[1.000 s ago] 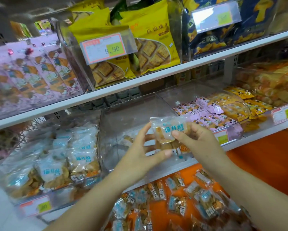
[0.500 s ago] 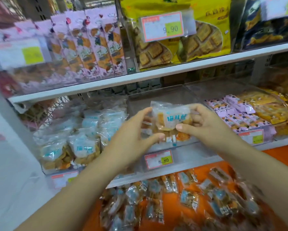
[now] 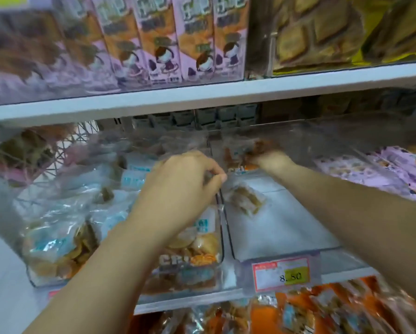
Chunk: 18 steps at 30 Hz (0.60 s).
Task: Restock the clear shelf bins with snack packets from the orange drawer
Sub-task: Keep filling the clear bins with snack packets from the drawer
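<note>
Presently right grip (image 3: 268,160) clutches one packet (image 3: 236,155) inside clear bin (image 3: 289,227); left grip (image 3: 180,189) curled, hold unclear.

Packed bin (image 3: 40,284) left of sparser bin (image 3: 286,227).

The fingers of our right hand (image 3: 268,161) blur among clear crinkled snack packets (image 3: 237,154), so we cannot read its grip; the orange drawer (image 3: 262,315) is cut off at the bottom edge.

Two hands (image 3: 180,186) (image 3: 267,160), one readable price tag (image 3: 283,273), at least four pink cartons (image 3: 195,44).
</note>
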Tool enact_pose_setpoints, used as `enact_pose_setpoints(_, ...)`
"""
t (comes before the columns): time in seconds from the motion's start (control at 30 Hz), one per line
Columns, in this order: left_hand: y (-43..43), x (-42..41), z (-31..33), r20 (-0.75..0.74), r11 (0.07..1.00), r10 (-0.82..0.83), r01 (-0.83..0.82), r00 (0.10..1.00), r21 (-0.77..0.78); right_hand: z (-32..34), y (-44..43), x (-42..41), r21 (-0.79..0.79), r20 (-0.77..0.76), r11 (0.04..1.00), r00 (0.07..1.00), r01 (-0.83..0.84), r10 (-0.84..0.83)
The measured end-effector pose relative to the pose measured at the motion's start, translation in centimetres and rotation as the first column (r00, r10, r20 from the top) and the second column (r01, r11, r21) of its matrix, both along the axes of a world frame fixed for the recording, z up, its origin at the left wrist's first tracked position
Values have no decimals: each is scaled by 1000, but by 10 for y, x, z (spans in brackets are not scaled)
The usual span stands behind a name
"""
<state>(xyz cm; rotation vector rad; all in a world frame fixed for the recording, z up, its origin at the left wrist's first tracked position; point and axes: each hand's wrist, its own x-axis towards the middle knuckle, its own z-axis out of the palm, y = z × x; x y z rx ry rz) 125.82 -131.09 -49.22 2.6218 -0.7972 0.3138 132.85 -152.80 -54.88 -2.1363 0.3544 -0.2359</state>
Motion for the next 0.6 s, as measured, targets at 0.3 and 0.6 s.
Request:
enact_pose_setpoints(0.3,1,2,-2,-41,1000,-27,27,999,-4,-36,-15,24,71,-116,974,968,-216,223)
enact_pose_setpoints(0.6,-2,-1,0,-66,1000,-13,13,998,-3,-32,-15,21,-333,-292,928,954,-168,68)
